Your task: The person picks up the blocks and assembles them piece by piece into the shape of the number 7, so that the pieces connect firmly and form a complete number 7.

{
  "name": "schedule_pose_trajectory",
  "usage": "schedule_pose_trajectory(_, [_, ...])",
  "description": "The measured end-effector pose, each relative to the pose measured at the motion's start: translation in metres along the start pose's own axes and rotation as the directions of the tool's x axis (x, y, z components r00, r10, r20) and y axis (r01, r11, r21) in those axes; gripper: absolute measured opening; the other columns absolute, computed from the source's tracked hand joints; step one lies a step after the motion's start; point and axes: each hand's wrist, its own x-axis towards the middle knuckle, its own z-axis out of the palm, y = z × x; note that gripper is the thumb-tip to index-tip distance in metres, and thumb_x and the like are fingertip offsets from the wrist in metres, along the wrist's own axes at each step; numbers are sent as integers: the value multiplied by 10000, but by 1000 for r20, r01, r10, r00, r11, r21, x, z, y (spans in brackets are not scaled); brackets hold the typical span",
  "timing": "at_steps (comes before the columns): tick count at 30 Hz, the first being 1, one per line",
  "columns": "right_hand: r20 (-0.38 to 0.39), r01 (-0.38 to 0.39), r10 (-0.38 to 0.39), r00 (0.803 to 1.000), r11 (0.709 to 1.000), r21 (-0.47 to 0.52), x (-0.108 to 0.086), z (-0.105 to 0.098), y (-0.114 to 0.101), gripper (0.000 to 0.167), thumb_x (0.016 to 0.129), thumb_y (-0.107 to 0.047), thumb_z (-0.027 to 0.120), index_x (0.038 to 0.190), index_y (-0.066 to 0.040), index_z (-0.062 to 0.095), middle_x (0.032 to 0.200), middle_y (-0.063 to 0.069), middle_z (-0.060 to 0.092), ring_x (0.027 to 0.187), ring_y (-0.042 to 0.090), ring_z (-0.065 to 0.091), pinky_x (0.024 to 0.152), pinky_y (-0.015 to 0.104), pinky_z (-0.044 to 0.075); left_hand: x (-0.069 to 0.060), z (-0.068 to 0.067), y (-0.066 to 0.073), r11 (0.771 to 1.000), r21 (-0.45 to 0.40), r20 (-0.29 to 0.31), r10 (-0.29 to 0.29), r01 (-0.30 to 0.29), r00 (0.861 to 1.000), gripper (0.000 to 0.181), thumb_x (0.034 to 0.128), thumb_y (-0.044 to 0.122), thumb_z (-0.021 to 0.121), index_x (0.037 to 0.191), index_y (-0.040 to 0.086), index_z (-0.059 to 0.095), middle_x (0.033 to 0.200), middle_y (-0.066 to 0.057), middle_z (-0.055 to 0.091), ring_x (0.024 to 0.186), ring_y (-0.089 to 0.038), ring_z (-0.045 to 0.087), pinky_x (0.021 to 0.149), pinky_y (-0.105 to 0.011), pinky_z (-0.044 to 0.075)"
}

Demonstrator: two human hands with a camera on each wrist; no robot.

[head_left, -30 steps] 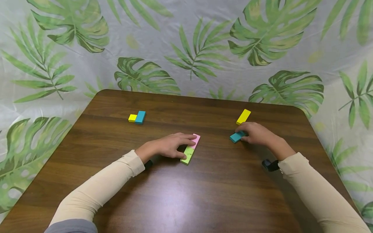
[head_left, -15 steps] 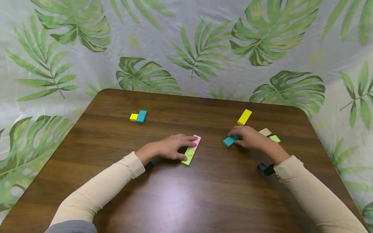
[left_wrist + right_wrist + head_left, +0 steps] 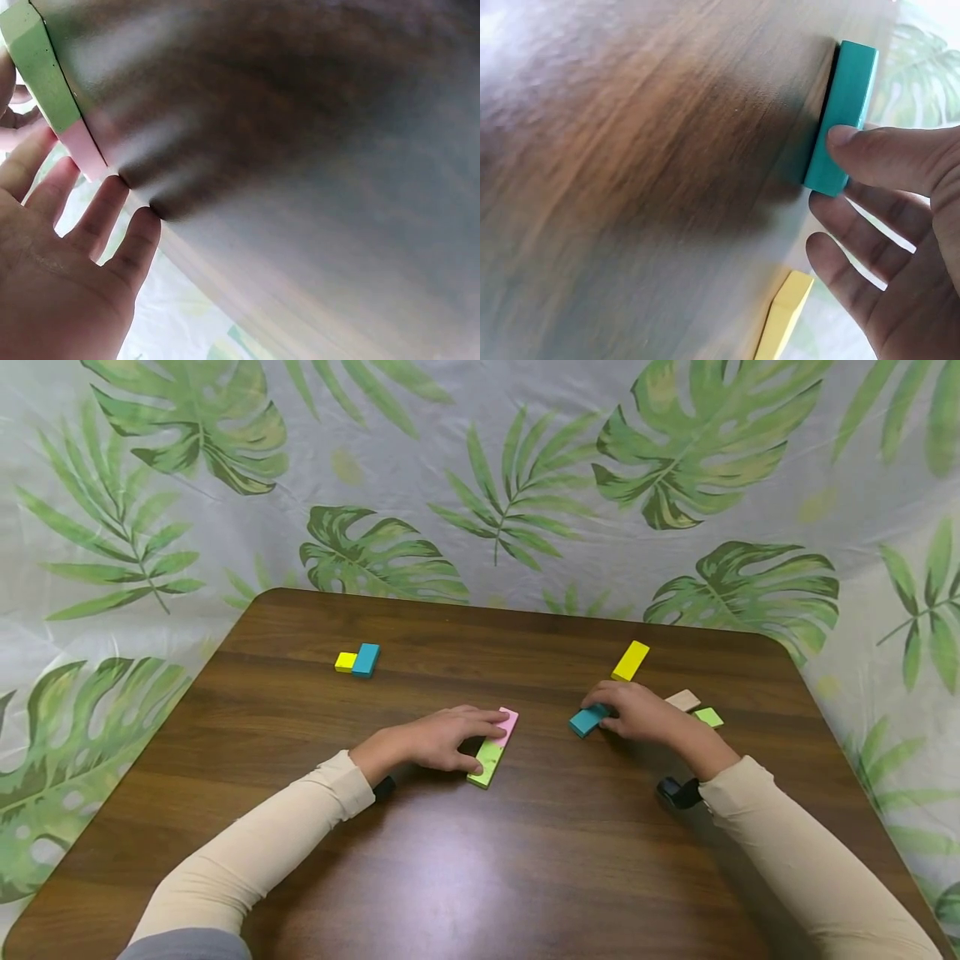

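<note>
My left hand (image 3: 442, 739) rests with spread, fairly straight fingers on two flat blocks laid end to end. Its thumb touches the light green block (image 3: 491, 758), and fingertips lie on the pink block (image 3: 509, 720). In the left wrist view the green block (image 3: 46, 79) and the pink block (image 3: 82, 150) meet edge to edge. To the right, my right hand (image 3: 641, 718) pinches a teal block (image 3: 585, 722) at its right end. The right wrist view has the thumb on the face of the teal block (image 3: 847, 97), with other fingers behind it.
A long yellow block (image 3: 631, 660) lies beyond the right hand. A pale wood-coloured block (image 3: 683, 700) and a small light green block (image 3: 708, 718) lie by the right wrist. At back left, a small yellow block (image 3: 346, 662) touches a blue block (image 3: 366, 660). All are on the brown table (image 3: 315, 852).
My right hand has slid the teal block leftward and slightly nearer, bringing the wood-coloured and small green blocks into view. The left hand stays on the green and pink blocks.
</note>
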Motion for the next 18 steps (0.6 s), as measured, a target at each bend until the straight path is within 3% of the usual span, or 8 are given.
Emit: schedule_pose_trajectory(18, [-5, 12, -12, 1000, 999, 50, 27, 0, -3, 300, 890, -40, 700, 1190, -28, 685, 1189, 149, 665, 1093, 323, 642, 948, 501, 523, 0, 0, 1, 1000, -16, 2, -8, 8, 1000, 628, 920, 259, 697, 1492, 142, 465, 1649, -27, 285, 1502, -292, 300, 1193, -504, 298])
